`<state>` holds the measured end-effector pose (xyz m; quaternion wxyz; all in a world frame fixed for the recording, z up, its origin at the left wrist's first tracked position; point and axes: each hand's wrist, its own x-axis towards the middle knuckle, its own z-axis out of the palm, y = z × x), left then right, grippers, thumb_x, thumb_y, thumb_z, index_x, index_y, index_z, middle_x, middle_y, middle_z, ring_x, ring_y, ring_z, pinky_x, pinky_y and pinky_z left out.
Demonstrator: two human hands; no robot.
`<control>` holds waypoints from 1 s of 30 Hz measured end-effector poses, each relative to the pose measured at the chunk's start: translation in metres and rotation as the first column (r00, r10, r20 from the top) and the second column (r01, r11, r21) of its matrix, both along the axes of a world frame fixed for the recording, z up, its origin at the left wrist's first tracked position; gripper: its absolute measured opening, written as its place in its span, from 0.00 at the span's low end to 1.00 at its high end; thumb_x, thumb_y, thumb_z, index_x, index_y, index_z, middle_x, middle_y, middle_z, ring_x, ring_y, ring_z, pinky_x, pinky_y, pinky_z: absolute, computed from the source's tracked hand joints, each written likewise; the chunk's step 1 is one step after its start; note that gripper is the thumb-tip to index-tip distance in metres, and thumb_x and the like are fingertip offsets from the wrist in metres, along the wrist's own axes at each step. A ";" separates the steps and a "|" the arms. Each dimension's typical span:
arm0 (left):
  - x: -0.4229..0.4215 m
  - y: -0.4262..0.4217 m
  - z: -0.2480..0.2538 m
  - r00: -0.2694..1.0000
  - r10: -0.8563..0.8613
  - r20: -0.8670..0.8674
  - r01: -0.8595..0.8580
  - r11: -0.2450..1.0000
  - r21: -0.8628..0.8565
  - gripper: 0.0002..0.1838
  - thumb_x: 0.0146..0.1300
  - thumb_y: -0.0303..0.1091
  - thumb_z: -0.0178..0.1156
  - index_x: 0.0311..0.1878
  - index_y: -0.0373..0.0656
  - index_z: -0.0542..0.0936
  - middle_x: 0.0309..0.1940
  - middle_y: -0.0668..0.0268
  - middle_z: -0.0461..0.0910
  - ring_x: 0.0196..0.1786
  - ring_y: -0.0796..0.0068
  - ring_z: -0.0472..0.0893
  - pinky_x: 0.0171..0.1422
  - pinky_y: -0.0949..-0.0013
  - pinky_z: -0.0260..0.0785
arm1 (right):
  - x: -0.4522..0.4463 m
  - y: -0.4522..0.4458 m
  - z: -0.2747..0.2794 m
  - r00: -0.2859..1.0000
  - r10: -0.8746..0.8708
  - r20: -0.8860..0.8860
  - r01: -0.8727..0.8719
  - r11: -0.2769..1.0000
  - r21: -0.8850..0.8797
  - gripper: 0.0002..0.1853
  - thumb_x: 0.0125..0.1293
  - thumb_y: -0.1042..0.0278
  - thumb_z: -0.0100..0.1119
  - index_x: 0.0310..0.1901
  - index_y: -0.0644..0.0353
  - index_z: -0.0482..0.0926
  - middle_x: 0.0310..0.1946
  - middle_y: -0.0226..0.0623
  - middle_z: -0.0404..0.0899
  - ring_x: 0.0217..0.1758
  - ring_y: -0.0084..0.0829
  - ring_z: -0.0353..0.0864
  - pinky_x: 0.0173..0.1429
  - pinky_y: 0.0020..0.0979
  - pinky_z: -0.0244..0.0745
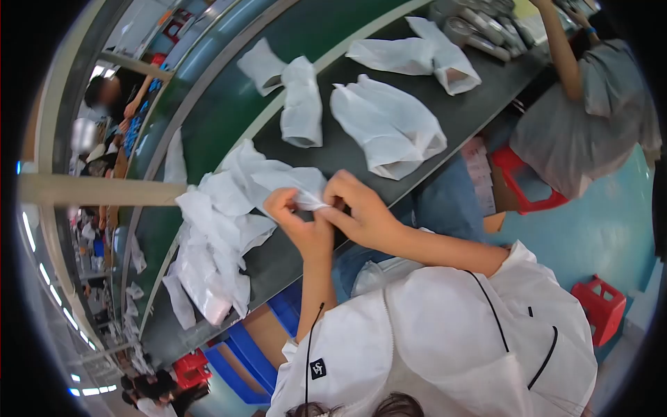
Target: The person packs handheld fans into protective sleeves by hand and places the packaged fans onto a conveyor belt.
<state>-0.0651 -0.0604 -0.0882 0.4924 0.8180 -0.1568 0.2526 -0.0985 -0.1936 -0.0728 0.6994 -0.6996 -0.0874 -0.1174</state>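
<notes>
Your left hand [306,231] and right hand [366,214] are close together, thumbs and fingers of both pinched on a thin white bag [295,182] just above the surface [501,78]. That bag reaches away from your fingertips to the left, against a loose heap of white bags [212,226], which lies crumpled just beside your left hand; where one ends and the other begins, you cannot tell.

Beyond your hands, a wide white bag [385,125] lies with its mouth towards your right side, and a narrower white bag [302,104] lies to the left of it. Farther beyond your right hand are metal cylinders [483,31], near a person in a grey top [590,115]. Below your right forearm's level, well off to the right, stands a red stool [599,309].
</notes>
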 end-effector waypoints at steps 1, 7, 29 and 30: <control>-0.001 -0.001 -0.001 0.999 0.037 0.013 -0.037 0.999 -0.015 0.21 0.51 0.24 0.63 0.49 0.42 0.69 0.45 0.61 0.67 0.48 0.63 0.68 0.51 0.66 0.61 | 0.000 0.001 -0.002 1.000 -0.014 0.016 0.015 1.000 -0.010 0.08 0.63 0.75 0.62 0.36 0.63 0.70 0.34 0.38 0.68 0.31 0.32 0.72 0.37 0.29 0.70; 0.001 -0.017 -0.011 0.992 0.125 0.011 -0.116 0.951 -0.287 0.16 0.57 0.27 0.63 0.45 0.42 0.67 0.42 0.65 0.68 0.45 0.71 0.70 0.53 0.67 0.64 | -0.011 0.007 -0.002 0.999 -0.039 0.034 0.040 0.999 -0.026 0.10 0.66 0.70 0.62 0.36 0.62 0.70 0.29 0.40 0.72 0.29 0.35 0.74 0.35 0.33 0.70; 0.015 -0.018 0.058 0.911 0.005 -0.413 -0.293 0.714 -0.636 0.02 0.69 0.27 0.52 0.40 0.42 0.74 0.30 0.72 0.74 0.26 0.87 0.66 0.26 0.79 0.56 | 0.023 -0.029 0.014 0.990 0.069 0.124 -0.057 0.994 -0.093 0.39 0.53 0.71 0.74 0.66 0.50 0.64 0.64 0.43 0.64 0.59 0.42 0.74 0.57 0.34 0.75; 0.019 -0.012 0.060 0.909 -0.058 -0.414 -0.176 0.845 -0.506 0.02 0.68 0.27 0.54 0.37 0.42 0.74 0.29 0.74 0.72 0.26 0.87 0.64 0.27 0.78 0.55 | 0.029 -0.037 0.020 0.983 0.150 0.104 -0.141 0.986 -0.087 0.41 0.53 0.71 0.74 0.67 0.50 0.63 0.63 0.43 0.67 0.61 0.42 0.74 0.59 0.35 0.74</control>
